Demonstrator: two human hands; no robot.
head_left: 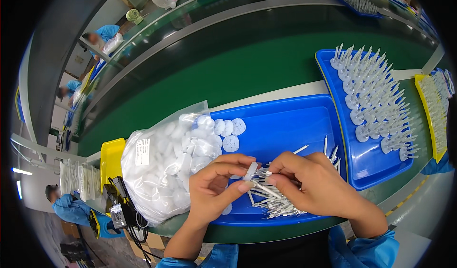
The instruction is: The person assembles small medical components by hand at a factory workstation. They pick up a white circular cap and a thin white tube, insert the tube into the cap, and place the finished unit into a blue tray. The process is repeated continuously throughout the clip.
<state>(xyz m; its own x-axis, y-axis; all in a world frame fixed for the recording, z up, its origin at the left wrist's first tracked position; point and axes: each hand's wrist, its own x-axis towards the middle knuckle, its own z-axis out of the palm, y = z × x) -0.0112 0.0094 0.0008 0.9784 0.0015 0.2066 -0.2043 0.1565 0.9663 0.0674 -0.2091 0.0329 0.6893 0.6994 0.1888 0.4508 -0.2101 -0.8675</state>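
Over the near part of a blue tray (281, 118), my two hands meet. My left hand (212, 185) pinches a translucent white plastic disc (251, 171), turned nearly edge-on, between thumb and fingers. Close beside it, my right hand (312, 180) has its fingers closed on a thin white stick (269, 174), mostly covered by the fingers. Below the hands lies a loose pile of similar white sticks (281, 207). Several loose discs (231, 143) rest at the tray's left end, next to a clear plastic bag (159, 173) full of discs.
To the right, another blue tray (369, 170) holds rows of discs with upright sticks (376, 97). A yellow tray (437, 139) stands farther right. Left of the bag are a yellow bin (110, 161) and a black power adapter with cables (121, 215). A green belt (266, 58) runs behind; other people sit at far left.
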